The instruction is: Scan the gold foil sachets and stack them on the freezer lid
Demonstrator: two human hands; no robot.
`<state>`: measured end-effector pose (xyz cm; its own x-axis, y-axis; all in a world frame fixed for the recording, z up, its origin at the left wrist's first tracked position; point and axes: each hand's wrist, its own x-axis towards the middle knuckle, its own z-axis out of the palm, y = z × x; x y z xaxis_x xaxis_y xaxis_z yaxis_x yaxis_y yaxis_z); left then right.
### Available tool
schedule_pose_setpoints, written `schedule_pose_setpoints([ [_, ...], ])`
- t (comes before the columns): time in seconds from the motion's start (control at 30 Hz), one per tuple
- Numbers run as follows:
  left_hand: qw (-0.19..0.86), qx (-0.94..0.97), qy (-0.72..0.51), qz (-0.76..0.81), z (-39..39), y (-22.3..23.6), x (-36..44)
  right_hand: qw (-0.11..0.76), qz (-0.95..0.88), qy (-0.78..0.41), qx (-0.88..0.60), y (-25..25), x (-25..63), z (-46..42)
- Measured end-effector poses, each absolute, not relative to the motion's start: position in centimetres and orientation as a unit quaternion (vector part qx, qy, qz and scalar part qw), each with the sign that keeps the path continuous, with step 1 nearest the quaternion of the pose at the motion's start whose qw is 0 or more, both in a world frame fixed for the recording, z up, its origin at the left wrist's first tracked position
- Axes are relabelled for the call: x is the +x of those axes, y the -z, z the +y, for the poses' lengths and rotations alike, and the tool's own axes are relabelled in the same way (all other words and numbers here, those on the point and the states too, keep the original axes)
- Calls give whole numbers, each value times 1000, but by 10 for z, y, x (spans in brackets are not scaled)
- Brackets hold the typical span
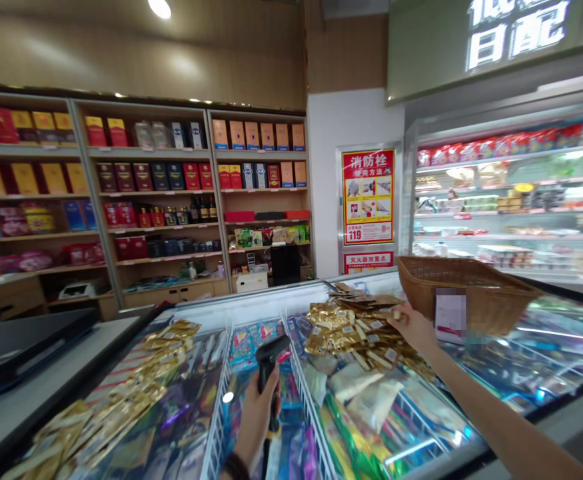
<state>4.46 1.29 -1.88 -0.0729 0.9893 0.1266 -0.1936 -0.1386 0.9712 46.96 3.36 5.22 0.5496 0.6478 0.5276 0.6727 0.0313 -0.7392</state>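
Head view: Your right hand (414, 330) reaches the near-left side of the woven basket (496, 303), fingers drawn close together at the right edge of a gold foil packet pile (346, 327); whether they pinch one cannot be told. The pile lies left of those fingers, just beside the basket, its long axis slanting toward you and rightward. Farther left of the basket, your left hand (258, 407) wraps a black plastic barcode scanner (268, 353), handle near upright. Crinkled, shiny, flat rectangular packets rest on smooth, reflective freezer glass (431, 400).

Stocked shelves (146, 153) beside white wall (324, 173)
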Motion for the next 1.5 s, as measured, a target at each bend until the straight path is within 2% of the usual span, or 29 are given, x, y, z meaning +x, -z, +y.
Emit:
schedule_pose_setpoints([
  [0.2,503,434,-614,426,5,1,24,552,-516,100,-648,-24,425,59],
  [0.37,456,410,-655,442,11,-5,-23,539,-609,-38,-580,-2,335,107],
  [0.57,358,373,-713,474,11,-10,-99,464,-718,-141,-500,19,167,137],
  [0.73,254,338,-735,531,1,-2,-153,394,-803,-146,-422,37,21,143],
  [0.93,221,317,-739,552,6,14,-173,299,-880,-135,-343,43,-85,149],
  [1.03,230,327,-728,557,13,17,-170,258,-890,-128,-353,41,-93,162],
  [1.2,235,347,-721,552,11,13,-165,256,-869,-92,-414,36,-57,174],
  [1.4,226,333,-726,558,0,3,-165,269,-845,-44,-460,44,55,144],
  [1.5,232,341,-723,554,-3,3,-160,311,-831,-61,-457,51,121,129],
])
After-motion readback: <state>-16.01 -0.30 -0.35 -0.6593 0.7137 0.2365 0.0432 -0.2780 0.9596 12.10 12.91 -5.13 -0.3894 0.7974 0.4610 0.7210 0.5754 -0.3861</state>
